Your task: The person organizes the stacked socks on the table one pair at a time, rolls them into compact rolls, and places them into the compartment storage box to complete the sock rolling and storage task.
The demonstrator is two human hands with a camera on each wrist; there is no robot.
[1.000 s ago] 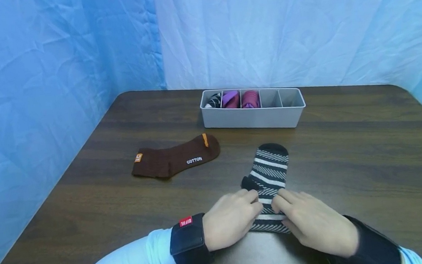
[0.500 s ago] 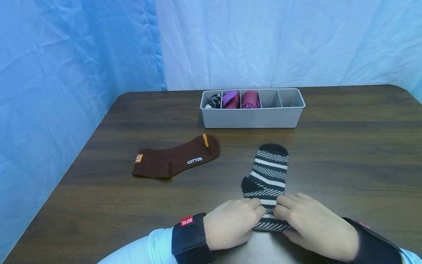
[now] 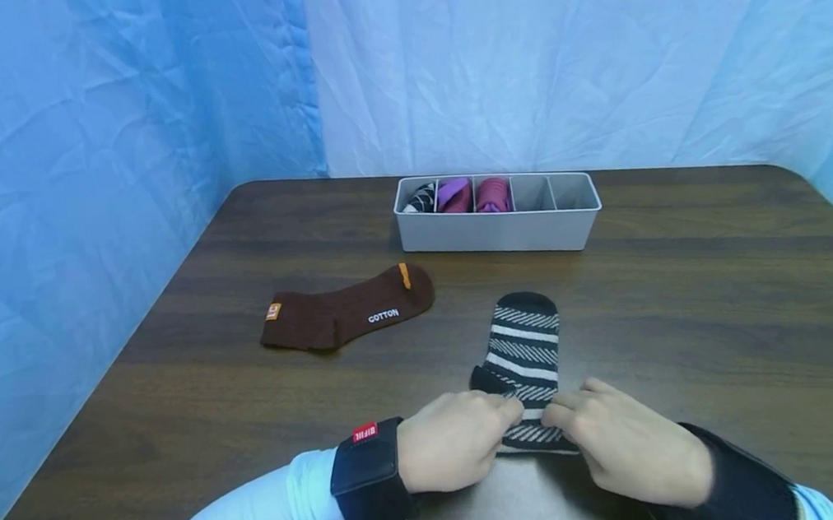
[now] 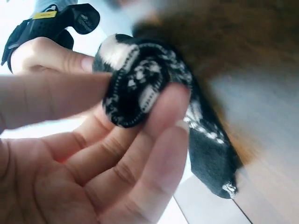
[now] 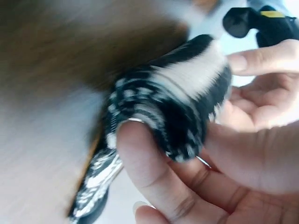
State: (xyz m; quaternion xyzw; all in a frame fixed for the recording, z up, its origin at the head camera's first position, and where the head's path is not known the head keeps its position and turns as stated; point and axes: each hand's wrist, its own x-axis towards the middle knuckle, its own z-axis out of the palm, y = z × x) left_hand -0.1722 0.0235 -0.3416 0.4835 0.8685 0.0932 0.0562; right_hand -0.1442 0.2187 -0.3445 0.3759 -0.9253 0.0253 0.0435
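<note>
A black sock with white and grey stripes (image 3: 524, 350) lies toe-away in front of me, its near end rolled up. My left hand (image 3: 455, 442) pinches the left side of that roll, and my right hand (image 3: 629, 444) pinches the right side. In the left wrist view the rolled end (image 4: 114, 58) shows as a spiral between thumb and fingers, with the toe part trailing behind. The right wrist view has the other end of the roll (image 5: 196, 74) held between thumb and fingertips. A flat brown sock (image 3: 349, 305) marked "COTTON" lies to the left.
At the back of the wood-patterned table (image 3: 724, 291) stands a grey divided box (image 3: 496, 232). Its left compartments hold a black-and-white rolled sock (image 3: 422, 199) and two pink-purple ones (image 3: 493, 195). Blue sheeting (image 3: 555, 58) hangs behind and along the sides.
The striped sock has shifted slightly toward me and left, and more of its near end is rolled up. Both hands keep their grip. The brown sock and box have not moved.
</note>
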